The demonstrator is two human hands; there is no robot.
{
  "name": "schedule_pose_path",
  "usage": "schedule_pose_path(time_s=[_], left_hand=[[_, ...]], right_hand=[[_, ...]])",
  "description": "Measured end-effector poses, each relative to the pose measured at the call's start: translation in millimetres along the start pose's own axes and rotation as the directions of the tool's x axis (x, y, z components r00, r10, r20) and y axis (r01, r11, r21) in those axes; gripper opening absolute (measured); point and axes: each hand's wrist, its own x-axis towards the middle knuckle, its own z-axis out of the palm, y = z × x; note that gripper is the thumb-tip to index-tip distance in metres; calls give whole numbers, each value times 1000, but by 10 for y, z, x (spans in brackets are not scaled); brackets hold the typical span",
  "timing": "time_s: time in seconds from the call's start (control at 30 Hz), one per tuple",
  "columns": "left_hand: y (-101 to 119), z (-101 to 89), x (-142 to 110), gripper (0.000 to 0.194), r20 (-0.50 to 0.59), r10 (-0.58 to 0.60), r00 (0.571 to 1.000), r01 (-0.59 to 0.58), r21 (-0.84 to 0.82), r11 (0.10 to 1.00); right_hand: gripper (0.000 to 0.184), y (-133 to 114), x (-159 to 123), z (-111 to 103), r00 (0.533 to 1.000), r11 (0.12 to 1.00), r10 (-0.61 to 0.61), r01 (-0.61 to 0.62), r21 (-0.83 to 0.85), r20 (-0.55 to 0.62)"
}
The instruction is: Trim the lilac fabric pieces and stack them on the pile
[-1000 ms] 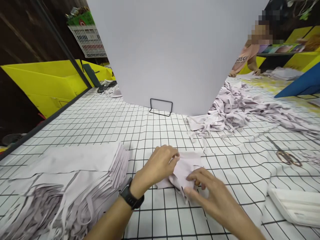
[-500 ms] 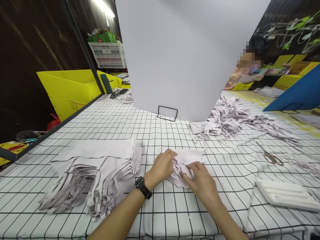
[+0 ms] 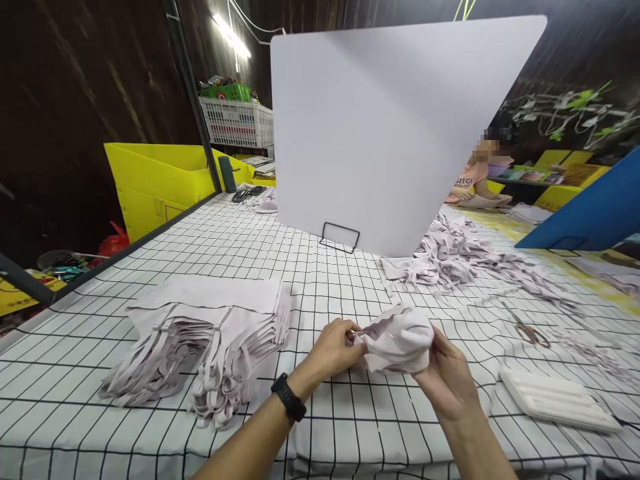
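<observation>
A pale lilac-white garment, bunched up, is held between my two hands just above the table. My left hand, with a black watch on the wrist, pinches its left edge between thumb and fingers. On the other side my right hand grips the garment's right end; its fingers are partly hidden behind the cloth. To the left lies a neat stack of pale strappy garments, straps towards me. A loose heap of similar pale fabric is spread farther back on the right.
A checked cloth covers the table. On the right lie scissors and a white ridged case. A large white board stands ahead in a wire holder, a blue board at right. Behind it sits another person.
The garment has been lifted off the table and bunched up. My right hand has shifted right and turned to hold its end. The camera view has tilted upwards.
</observation>
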Motion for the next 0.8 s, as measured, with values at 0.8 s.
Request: schedule_pose_path(time_s=[0.8], left_hand=[[588,-514,-197,15,109,113,988,122,-987,-108]], right_hand=[[38,-613,-140,-15,958,770,-271,155,-619,-97]])
